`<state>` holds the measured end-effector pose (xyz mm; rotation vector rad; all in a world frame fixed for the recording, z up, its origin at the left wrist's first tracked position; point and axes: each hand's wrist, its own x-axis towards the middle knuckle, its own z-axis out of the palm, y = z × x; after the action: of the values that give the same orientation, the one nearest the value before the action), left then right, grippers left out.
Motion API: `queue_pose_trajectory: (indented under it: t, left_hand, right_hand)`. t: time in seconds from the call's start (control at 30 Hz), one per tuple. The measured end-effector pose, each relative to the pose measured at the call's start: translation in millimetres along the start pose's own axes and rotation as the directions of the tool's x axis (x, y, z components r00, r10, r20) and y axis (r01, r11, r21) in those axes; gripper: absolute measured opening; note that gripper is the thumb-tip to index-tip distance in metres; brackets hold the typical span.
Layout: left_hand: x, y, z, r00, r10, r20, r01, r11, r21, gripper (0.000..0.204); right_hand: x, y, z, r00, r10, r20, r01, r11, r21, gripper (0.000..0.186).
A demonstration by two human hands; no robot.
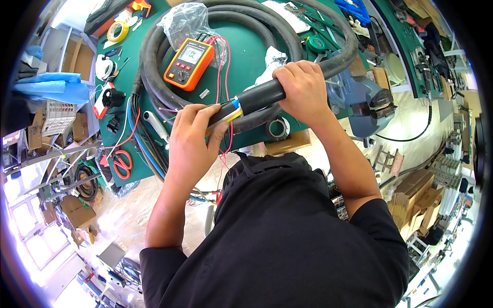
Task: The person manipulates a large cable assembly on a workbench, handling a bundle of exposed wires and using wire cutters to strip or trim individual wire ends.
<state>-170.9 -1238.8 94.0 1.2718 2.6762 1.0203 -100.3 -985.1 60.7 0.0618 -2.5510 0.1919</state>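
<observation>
A thick black cable is stretched between my hands above the near edge of the green table. My right hand [304, 92] is wrapped round its wider black sleeve [262, 97]. Left of the sleeve's end, my left hand [195, 136] is closed round the narrower black part of the cable [220, 114]. Between them, blue and yellow bits [235, 109] show at the sleeve's mouth; my left fingers partly hide them. Just beyond my left hand, an orange multimeter [189, 64] lies with its display facing up. Its red test leads [227, 61] run toward me, passing the cable.
Thick black cable coils [146, 66] cover much of the green table [246, 38]. Red-handled scissors [122, 164], yellow tape [117, 32] and a clear plastic bag [185, 20] lie left. A blue-grey machine [362, 97] stands right. A tape roll [277, 129] sits near the front edge.
</observation>
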Motion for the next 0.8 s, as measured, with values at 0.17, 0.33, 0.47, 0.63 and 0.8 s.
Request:
queue_pose_trajectory:
  t: [0.17, 0.33, 0.47, 0.63, 0.8]
  left_hand:
    - [6, 1, -6, 0.985, -0.139, 0.098, 0.147, 0.986, -0.081, 0.028]
    - [16, 2, -15, 0.957, -0.212, 0.196, 0.25, 0.949, -0.193, 0.025]
    - [19, 0, -23, 0.945, -0.199, 0.259, 0.251, 0.95, -0.184, 0.023]
    - [14, -7, -19, 0.932, -0.259, 0.255, 0.303, 0.941, -0.152, 0.022]
    - [17, -7, -21, 0.95, -0.221, 0.222, 0.269, 0.938, -0.219, 0.018]
  right_hand:
    - [-2, 1, 1, 1.0, 0.009, 0.0, -0.009, 1.0, -0.007, 0.028]
    - [0, 1, -1, 1.0, 0.004, -0.005, -0.004, 1.0, -0.006, 0.028]
    - [-2, 1, -2, 1.0, 0.007, 0.006, -0.007, 1.0, -0.001, 0.029]
    - [-3, 0, 1, 1.0, 0.006, 0.015, -0.007, 1.0, 0.008, 0.03]
    - [-1, -1, -1, 1.0, 0.011, 0.015, -0.011, 1.0, -0.011, 0.029]
